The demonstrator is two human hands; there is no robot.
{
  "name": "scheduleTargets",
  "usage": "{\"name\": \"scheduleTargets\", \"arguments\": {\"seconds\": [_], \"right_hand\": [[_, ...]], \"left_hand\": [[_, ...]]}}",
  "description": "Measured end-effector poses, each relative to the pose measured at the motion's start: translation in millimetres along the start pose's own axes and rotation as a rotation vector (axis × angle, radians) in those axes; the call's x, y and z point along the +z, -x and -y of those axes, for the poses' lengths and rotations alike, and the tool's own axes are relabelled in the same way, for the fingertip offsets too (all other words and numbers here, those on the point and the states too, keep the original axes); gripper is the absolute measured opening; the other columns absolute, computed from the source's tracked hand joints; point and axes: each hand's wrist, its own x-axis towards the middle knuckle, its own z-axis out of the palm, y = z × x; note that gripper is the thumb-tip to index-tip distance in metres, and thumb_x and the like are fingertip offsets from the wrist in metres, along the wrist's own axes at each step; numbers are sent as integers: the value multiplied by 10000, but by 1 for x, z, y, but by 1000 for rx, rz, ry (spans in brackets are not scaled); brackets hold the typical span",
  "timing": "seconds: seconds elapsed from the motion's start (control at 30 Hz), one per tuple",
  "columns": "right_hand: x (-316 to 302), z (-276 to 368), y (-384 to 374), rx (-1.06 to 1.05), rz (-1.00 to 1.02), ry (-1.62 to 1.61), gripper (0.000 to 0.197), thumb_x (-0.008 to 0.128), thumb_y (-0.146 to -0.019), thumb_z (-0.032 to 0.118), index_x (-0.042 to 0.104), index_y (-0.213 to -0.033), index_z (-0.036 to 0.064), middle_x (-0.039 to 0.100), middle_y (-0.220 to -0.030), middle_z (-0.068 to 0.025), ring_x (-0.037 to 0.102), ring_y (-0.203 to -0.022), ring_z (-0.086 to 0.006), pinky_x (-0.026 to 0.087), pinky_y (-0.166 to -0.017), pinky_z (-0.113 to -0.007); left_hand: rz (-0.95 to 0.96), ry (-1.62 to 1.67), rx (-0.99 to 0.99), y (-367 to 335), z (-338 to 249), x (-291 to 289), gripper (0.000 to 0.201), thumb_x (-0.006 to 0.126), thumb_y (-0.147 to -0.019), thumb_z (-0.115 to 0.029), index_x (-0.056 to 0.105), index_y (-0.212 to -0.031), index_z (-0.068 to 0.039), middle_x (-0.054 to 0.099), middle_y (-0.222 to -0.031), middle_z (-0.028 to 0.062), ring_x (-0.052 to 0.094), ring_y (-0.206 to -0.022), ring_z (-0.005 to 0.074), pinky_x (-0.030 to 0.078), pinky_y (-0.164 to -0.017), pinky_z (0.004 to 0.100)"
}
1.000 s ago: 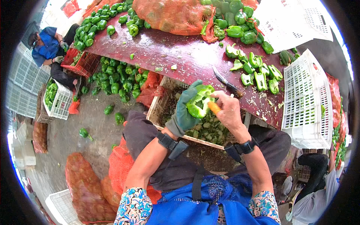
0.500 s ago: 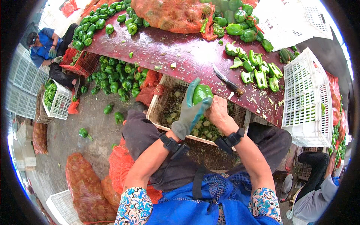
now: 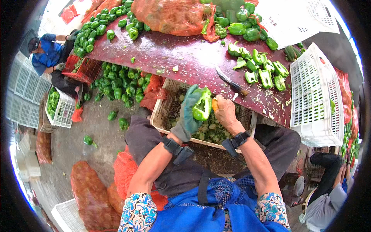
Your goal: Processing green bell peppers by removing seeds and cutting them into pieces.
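My left hand, in a grey-green glove, grips a green bell pepper. The pepper's pale, hollow inside faces my right hand, which is bare and closed just to the right of it. A small orange thing shows at the fingers of that hand; its kind is hard to make out. Both hands are above a crate holding pale green scraps. On the dark red table lie a knife and several cut pepper pieces.
Whole peppers are heaped beyond the crate at left. A stuffed orange net sack rests on the table's far side. White crates stand at right. At far left sits a person in blue; another person is at lower right.
The pepper has gone from a smooth closed side to showing its open inside. My right hand has drawn slightly away from it, and the orange thing has come into sight.
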Motion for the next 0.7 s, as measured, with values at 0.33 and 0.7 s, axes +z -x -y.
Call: {"name": "scheduleTargets", "arguments": {"seconds": [0.33,0.7], "right_hand": [[-61,17,-1,154,83,9,90,702,-844,178,651,-872,109,652,-711,-147,656,-692,-368,489,-604,-464],[-37,34,-22,-463,118,66,132,711,-762,151,659,-863,84,651,-749,-104,654,-657,-312,508,-571,-425]], "left_hand": [[46,133,-48,-3,-15,5,572,609,-940,-320,394,-1432,-122,570,-1296,72,578,-1180,196,501,-1006,404],[212,-173,203,12,-3,3,425,541,-987,-315,485,-1338,-83,590,-1272,68,552,-1198,174,429,-1053,342]]}}
